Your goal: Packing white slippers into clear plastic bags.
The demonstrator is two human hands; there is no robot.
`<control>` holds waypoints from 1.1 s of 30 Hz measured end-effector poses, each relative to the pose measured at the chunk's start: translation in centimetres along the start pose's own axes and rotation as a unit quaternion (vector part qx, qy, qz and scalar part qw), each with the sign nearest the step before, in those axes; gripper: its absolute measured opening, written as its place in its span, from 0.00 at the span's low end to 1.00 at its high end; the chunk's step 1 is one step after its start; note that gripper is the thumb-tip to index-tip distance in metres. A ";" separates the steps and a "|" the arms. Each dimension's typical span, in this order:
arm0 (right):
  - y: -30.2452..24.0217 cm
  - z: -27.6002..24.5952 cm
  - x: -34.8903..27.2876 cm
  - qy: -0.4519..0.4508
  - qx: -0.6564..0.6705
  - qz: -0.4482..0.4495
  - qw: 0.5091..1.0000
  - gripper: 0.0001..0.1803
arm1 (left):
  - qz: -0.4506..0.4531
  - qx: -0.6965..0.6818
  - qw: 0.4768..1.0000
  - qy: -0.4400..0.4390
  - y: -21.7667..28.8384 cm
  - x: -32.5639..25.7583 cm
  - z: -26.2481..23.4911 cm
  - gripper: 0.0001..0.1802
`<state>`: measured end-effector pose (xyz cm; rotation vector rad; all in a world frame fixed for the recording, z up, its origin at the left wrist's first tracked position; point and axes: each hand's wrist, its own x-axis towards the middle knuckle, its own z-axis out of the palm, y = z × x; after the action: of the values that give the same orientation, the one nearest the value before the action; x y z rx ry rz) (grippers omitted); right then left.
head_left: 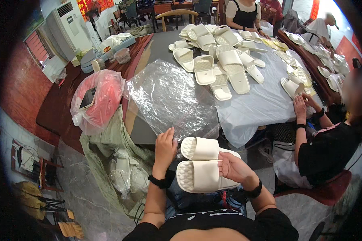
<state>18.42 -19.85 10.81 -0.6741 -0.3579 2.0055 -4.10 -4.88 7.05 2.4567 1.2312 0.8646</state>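
Note:
My right hand (pixel 234 166) grips a pair of white slippers (pixel 199 174), its fingers closed over them at the strap edges. The pair lies side by side above my lap, with quilted footbeds showing. My left hand (pixel 165 145) is at the table's near edge, fingers stretched out and touching the near-left part of a clear plastic bag (pixel 171 98). That bag lies flat and wrinkled on the dark table (pixel 147 130).
A heap of white slippers (pixel 229 60) covers the table's far middle. To the left sits a pink plastic bag (pixel 104 90) with a phone (pixel 87 98) on it. A green sack (pixel 108 148) with wrapped slippers stands below. At right, a co-worker's hands (pixel 301 105) touch a slipper (pixel 291 86).

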 end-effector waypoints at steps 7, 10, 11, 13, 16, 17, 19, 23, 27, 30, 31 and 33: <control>0.0 1.2 -0.2 -0.018 0.062 -0.028 0.998 0.25 | -0.092 -0.010 0.993 0.077 1.9 -0.3 -0.3 0.19; 0.4 1.4 0.9 -0.087 0.181 -0.099 0.975 0.25 | -0.080 -0.107 0.984 0.115 2.7 -0.5 -0.5 0.20; 0.5 2.1 1.3 -0.049 0.171 -0.132 0.975 0.25 | -0.059 -0.140 0.982 0.110 3.1 -0.7 -0.4 0.22; 0.6 2.1 2.1 -0.069 0.187 -0.172 0.965 0.25 | -0.023 -0.108 0.991 0.082 3.9 -0.9 -0.3 0.22; 0.7 3.6 3.1 -0.036 0.166 -0.192 0.967 0.27 | 0.029 -0.073 0.996 0.036 5.0 -1.4 0.2 0.24; 0.9 3.3 3.9 -0.054 0.150 -0.193 0.968 0.29 | 0.030 -0.086 0.995 0.044 5.2 -1.6 0.3 0.24; 1.3 1.6 5.6 -0.073 0.144 -0.198 0.967 0.29 | 0.037 -0.101 0.993 0.049 5.5 -1.8 0.4 0.23; 1.2 1.8 9.9 -0.081 0.164 -0.249 0.951 0.26 | 0.082 -0.151 0.985 0.024 5.4 -3.3 0.0 0.21; -0.3 2.4 14.2 -0.125 0.195 -0.267 0.935 0.23 | 0.095 -0.201 0.975 0.026 5.2 -4.7 -1.1 0.19; -0.7 0.8 19.8 -0.125 0.278 -0.248 0.920 0.23 | 0.080 -0.218 0.972 0.022 4.9 -5.5 -1.0 0.19; -0.9 -1.5 22.6 -0.260 0.285 -0.272 0.882 0.23 | 0.072 -0.224 0.972 0.013 5.1 -5.4 -0.9 0.18; -1.0 -2.1 24.3 -0.346 0.135 -0.347 0.861 0.25 | 0.063 -0.211 0.975 0.013 4.9 -5.6 -1.1 0.20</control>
<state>10.84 1.63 2.03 0.3626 -0.6198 1.4728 -4.26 -12.38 8.05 2.1990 0.8013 1.0696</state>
